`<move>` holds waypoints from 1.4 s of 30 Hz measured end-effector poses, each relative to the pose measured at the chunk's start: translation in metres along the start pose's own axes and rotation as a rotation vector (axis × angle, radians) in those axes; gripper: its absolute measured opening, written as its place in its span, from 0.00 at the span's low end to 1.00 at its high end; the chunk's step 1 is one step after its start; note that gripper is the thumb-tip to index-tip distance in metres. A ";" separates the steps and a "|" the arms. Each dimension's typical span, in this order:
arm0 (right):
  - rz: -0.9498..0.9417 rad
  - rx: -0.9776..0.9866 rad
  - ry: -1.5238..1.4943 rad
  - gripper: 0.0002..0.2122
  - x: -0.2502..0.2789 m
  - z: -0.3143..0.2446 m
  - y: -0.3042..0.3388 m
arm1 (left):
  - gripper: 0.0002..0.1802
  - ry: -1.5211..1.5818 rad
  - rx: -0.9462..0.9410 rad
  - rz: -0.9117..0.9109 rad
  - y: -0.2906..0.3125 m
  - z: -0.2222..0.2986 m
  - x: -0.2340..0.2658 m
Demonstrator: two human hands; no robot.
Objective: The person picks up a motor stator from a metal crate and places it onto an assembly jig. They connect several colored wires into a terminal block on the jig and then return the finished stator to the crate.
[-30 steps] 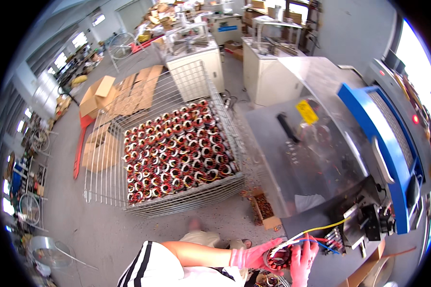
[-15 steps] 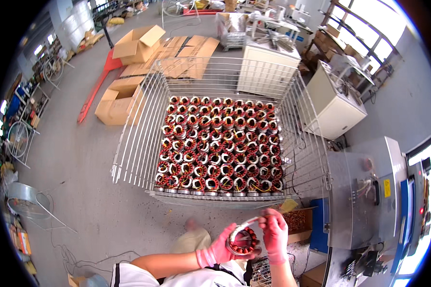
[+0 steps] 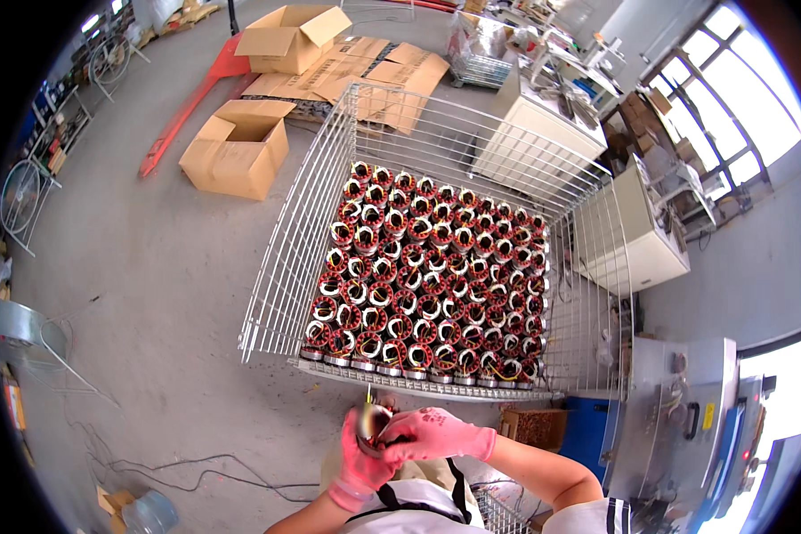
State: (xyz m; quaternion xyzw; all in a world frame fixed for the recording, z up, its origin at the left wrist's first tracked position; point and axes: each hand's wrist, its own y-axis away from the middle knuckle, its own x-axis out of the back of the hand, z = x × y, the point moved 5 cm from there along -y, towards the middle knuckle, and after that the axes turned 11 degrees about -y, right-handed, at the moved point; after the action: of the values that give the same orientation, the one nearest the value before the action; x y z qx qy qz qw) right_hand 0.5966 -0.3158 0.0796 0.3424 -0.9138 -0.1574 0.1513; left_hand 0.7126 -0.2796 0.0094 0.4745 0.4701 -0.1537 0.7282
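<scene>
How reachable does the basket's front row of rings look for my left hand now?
Probably yes: the front row stands above the basket's low front edge, leaving the way free. But your left hand grips a ring-shaped part, so it likely needs freeing first.

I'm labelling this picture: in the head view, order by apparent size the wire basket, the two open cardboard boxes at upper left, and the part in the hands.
Largest: wire basket
Next: upper box and lower box, too close to rank, with their nearness unsure
Smallest: held part, partly hidden and blurred
</scene>
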 end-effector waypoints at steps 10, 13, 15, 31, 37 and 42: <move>-0.066 -0.320 -0.031 0.18 0.066 0.106 -0.150 | 0.43 -1.776 -0.692 0.549 -0.022 0.170 0.004; 0.352 -0.361 -0.266 0.17 0.109 0.196 -0.233 | 0.45 -2.335 -0.744 0.940 -0.032 0.258 -0.030; 0.561 -0.345 -0.251 0.18 0.134 0.231 -0.284 | 0.45 -2.313 -0.731 1.107 -0.048 0.296 -0.020; 0.614 -0.647 0.460 0.22 0.180 0.360 -0.528 | 0.39 -2.366 -0.396 0.888 -0.082 0.325 0.005; 0.560 -0.609 0.423 0.20 0.192 0.359 -0.536 | 0.39 -2.334 -0.382 0.850 -0.083 0.327 0.006; 0.479 -0.664 0.408 0.25 0.188 0.354 -0.543 | 0.47 -2.378 -0.389 0.838 -0.074 0.319 0.029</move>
State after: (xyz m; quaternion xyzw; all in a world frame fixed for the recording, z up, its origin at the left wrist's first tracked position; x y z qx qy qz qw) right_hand 0.6391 -0.7659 -0.4210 0.0783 -0.8188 -0.3320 0.4618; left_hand 0.8497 -0.5773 -0.0210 0.0424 -0.6393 -0.1704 0.7487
